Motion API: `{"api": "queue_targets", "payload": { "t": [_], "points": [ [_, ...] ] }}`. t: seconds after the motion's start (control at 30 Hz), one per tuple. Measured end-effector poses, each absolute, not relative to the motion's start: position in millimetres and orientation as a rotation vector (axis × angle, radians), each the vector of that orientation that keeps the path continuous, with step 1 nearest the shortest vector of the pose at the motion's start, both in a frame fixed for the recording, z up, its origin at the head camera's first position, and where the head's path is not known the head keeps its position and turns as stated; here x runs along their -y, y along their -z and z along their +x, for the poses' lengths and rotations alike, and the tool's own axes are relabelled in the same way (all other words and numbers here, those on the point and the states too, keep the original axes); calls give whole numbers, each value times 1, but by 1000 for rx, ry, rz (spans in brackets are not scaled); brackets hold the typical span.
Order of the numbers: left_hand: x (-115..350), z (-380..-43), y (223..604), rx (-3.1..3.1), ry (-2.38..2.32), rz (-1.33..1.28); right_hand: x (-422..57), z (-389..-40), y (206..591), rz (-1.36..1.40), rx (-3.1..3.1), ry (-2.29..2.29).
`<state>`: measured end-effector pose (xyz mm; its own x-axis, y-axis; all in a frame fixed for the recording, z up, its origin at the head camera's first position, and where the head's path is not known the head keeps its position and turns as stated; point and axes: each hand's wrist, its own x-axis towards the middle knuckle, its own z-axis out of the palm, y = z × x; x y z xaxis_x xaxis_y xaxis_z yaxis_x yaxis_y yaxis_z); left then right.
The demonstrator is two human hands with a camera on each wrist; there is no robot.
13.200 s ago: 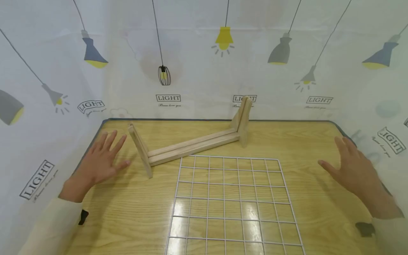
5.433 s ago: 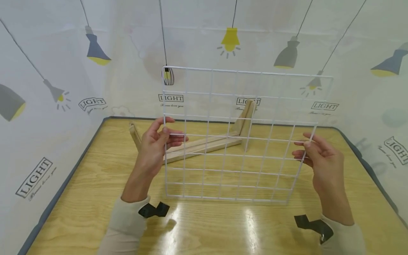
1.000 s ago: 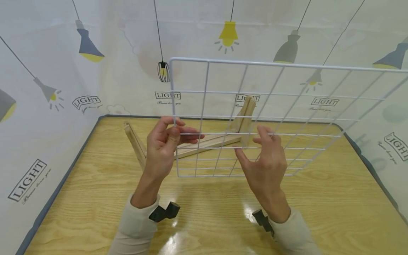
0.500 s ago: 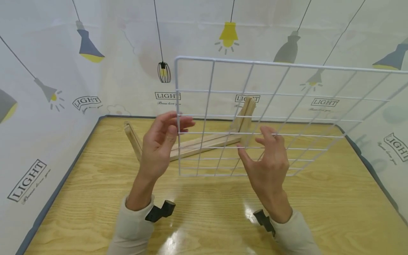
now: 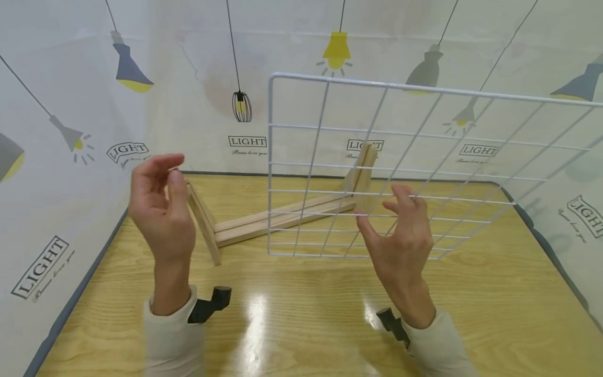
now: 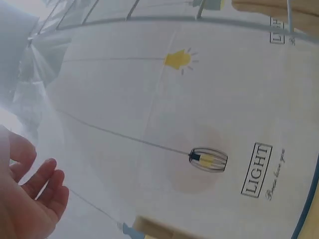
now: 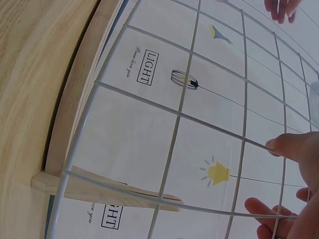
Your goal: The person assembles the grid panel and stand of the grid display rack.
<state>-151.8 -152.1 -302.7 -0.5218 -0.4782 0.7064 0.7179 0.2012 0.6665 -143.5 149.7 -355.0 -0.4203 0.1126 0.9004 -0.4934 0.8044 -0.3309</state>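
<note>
My right hand (image 5: 400, 241) holds a white wire grid panel (image 5: 330, 193) up above the table, tilted, its right side running out of the head view. In the right wrist view the thumb and fingers reach in among the wires of the grid panel (image 7: 178, 115). My left hand (image 5: 162, 214) is raised at the left, apart from the panel, with loosely bent fingers and nothing in them. Behind the panel a pale wooden stand (image 5: 245, 229) sits on the table: a grooved crossbar between two end legs. The left hand partly covers its left leg.
The wood-grain table (image 5: 292, 324) has a dark blue edge (image 5: 212, 173). A white sheet (image 5: 198, 120) printed with lamps hangs behind and at both sides. Each wrist wears a black camera mount (image 5: 207, 306).
My left hand has let go of the panel's left edge and drawn away to the left. The panel, still in the right hand, has shifted slightly right and its top edge has risen.
</note>
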Motion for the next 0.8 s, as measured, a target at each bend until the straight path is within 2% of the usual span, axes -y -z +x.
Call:
{"api": "queue_targets", "payload": {
  "t": [0.2,0.33,0.6,0.8],
  "points": [
    [187,-150,304,1858,1530,36,-151,-144,355,282,1891,-688],
    [204,-149,307,2173,1597,114,-151,-144,354,282,1885,-692],
    [231,-154,321,2702,1656,-20,-152,-144,353,271,1895,-678],
    [231,-163,334,2919,1681,-70,-152,-144,353,268,1906,-681]
  ]
}}
